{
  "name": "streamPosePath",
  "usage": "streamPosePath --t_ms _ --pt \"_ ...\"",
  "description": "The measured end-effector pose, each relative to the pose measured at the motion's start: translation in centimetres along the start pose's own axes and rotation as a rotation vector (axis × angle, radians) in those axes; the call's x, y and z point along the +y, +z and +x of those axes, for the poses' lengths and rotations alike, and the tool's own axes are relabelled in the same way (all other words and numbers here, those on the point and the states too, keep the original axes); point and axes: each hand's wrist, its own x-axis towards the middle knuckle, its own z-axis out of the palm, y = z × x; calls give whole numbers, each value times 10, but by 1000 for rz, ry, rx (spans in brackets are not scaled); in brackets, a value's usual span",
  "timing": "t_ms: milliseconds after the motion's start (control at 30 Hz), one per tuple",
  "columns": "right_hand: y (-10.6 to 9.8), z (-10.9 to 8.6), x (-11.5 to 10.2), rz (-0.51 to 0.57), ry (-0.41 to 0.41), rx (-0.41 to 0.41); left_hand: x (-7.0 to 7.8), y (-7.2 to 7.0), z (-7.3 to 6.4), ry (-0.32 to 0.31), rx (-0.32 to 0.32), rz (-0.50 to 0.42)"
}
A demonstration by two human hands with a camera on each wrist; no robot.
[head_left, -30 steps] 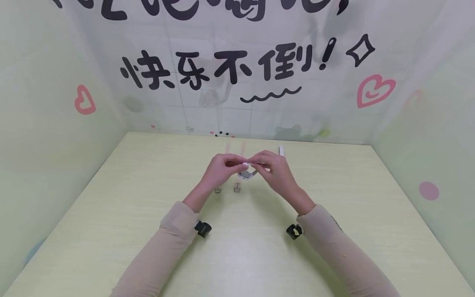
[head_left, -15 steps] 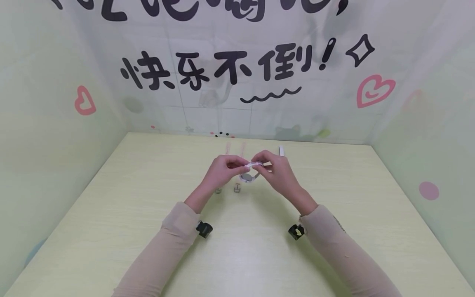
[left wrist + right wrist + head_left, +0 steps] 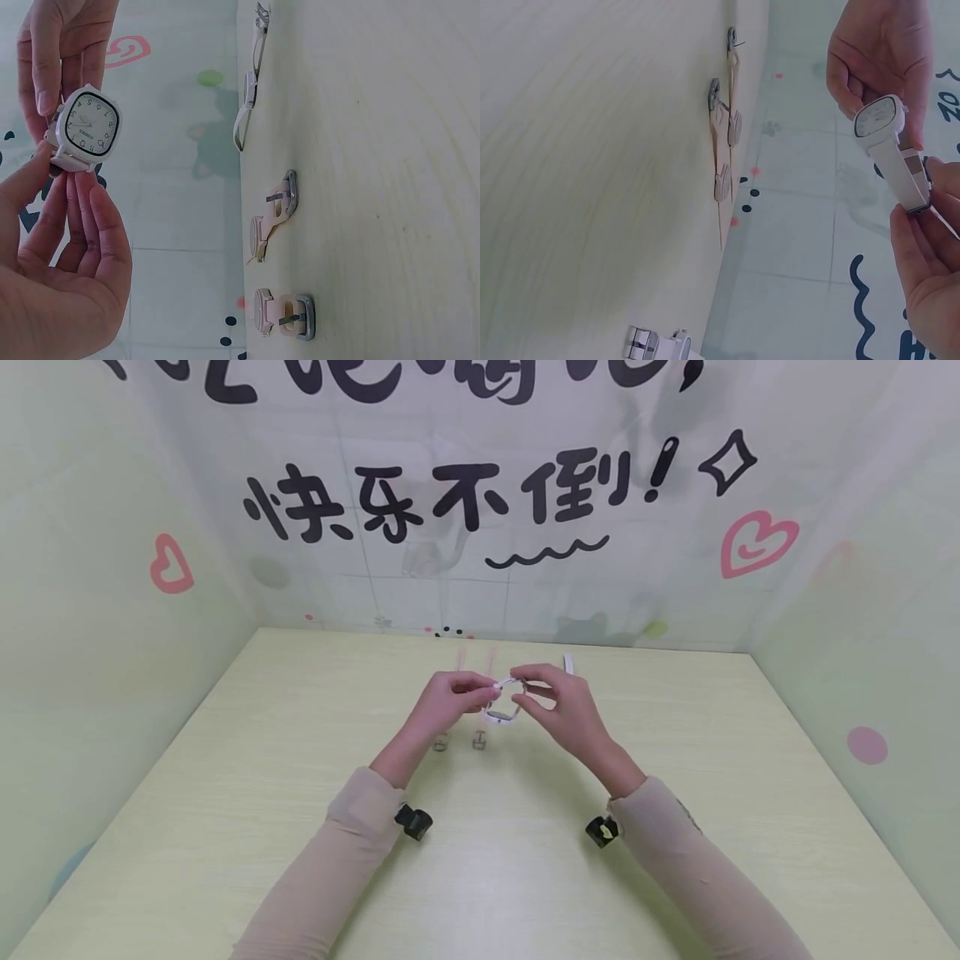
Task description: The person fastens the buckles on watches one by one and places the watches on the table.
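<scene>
A white watch (image 3: 501,717) with a rounded-square dial is held up above the table, its strap curved into a ring. My left hand (image 3: 448,703) pinches one side of the strap between thumb and fingers. On the other side, the thumb and fingers of my right hand (image 3: 558,697) grip the strap. The left wrist view shows the numbered face of the watch (image 3: 91,124) turned to the camera. In the right wrist view, the white strap (image 3: 896,174) runs from the case to the right fingertips, which partly hide its end.
Two pink watches (image 3: 257,234) with metal buckles lie side by side on the pale wooden table (image 3: 480,860), behind and below my hands. Another white watch (image 3: 568,665) lies to their right, near the back edge. A printed curtain (image 3: 480,585) stands behind the table.
My right hand has drawn slightly to the right of the left one, and the strap now shows as an open ring between them. The watches on the table have not moved.
</scene>
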Motion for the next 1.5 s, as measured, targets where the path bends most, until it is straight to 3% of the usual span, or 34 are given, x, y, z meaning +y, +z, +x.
streamPosePath --t_ms 367,700,900,1133,1500 --pt "-1 -5 7 63 -33 -24 3 -3 2 -169 36 -139" --pt "1 -5 10 65 -73 -62 -2 -2 5 -237 39 -272" --pt "1 -5 11 43 -83 -52 -2 -1 5 -268 28 -293" --pt "-1 -6 11 44 -36 -51 0 0 2 -232 -22 -223" --pt "-3 -4 19 130 63 -6 0 -5 -2 -76 -179 -223"
